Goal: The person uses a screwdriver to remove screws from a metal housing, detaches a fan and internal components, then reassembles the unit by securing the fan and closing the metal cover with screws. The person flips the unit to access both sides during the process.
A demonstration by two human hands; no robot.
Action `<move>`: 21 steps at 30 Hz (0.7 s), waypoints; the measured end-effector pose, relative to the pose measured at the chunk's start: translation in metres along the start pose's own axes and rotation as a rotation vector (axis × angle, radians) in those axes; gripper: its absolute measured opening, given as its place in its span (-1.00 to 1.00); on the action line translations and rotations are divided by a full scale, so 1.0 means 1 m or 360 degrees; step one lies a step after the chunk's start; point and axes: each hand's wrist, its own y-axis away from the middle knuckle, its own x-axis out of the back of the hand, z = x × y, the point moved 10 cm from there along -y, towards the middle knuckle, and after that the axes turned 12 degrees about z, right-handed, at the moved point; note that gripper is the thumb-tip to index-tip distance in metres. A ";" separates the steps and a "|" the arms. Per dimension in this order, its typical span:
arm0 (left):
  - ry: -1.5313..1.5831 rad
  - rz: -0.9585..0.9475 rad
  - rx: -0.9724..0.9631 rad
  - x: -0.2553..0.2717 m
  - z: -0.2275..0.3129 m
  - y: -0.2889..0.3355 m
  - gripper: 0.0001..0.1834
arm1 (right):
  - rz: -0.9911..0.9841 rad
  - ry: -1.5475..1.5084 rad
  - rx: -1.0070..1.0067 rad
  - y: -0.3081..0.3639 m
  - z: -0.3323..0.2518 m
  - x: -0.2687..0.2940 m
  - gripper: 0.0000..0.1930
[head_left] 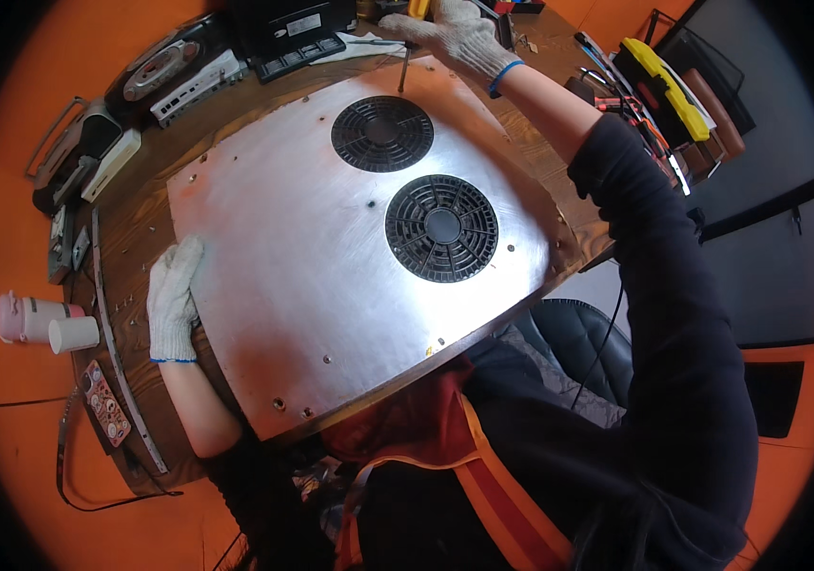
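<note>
From the head view we see a large bare metal panel (pixel 331 276) lying flat on the wooden tabletop (pixel 140 219), its near edge overhanging toward our lap. Two round black fan grilles (pixel 383 133) sit in its upper half, one just behind the other. Our left hand (pixel 172 300), gloved in white knit, rests flat on the panel's left edge, fingers together and pressing down; its grip closes on nothing. Our right hand (pixel 459 38), also gloved, reaches to the far edge, its grip wrapped around a screwdriver (pixel 404 67) whose shaft stands nearly upright with the tip at the panel's far rim.

To do this well, we judge the driver should stay square to the screw head, with steady downward pressure, while the left palm stops the sheet from sliding or tipping off the near edge. Small loose screws (pixel 126 305) lie on the tabletop left of the panel, near a paper cup (pixel 74 334) and a pink flask (pixel 21 317); more electronics (pixel 164 71) crowd the far left.
</note>
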 end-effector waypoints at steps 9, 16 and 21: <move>-0.0108 0.0042 0.0031 0.005 -0.002 -0.002 -0.62 | 0.0106 0.0047 0.0112 -0.001 -0.006 0.027 -0.14; -0.0120 -0.0001 -0.0085 0.000 0.006 0.007 -0.60 | -0.0227 0.0873 -0.0217 -0.013 -0.040 0.045 -0.42; -0.0131 0.0015 0.0011 0.002 0.003 0.004 -0.63 | -0.0576 0.0800 0.0031 -0.027 -0.052 0.024 -0.53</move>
